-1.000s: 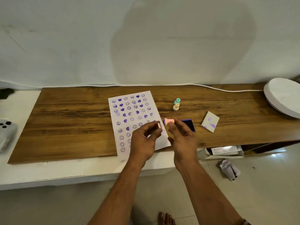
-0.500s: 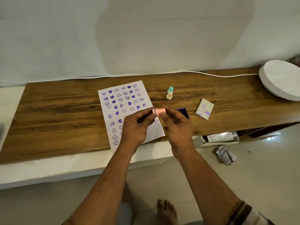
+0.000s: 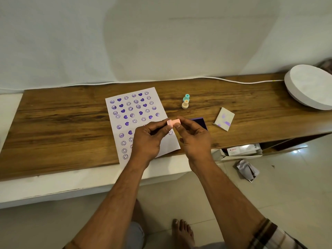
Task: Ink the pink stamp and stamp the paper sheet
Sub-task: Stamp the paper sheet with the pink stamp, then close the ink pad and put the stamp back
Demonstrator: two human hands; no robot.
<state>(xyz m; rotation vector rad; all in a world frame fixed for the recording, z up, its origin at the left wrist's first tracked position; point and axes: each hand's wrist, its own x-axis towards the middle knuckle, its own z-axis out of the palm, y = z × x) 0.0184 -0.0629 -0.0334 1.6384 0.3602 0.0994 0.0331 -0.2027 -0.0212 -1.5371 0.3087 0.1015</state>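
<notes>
Nearest the camera, the left hand [image 3: 149, 141] and the right hand [image 3: 195, 139] meet at the fingertips, both pinching the small pink cylindrical stamp [image 3: 173, 122] held sideways in the air. Under them lies the white paper sheet [image 3: 133, 114] printed with purple smileys and hearts, on the brown wooden board [image 3: 62, 126]. The dark purple ink pad [image 3: 200, 122] sits just beyond the right hand.
</notes>
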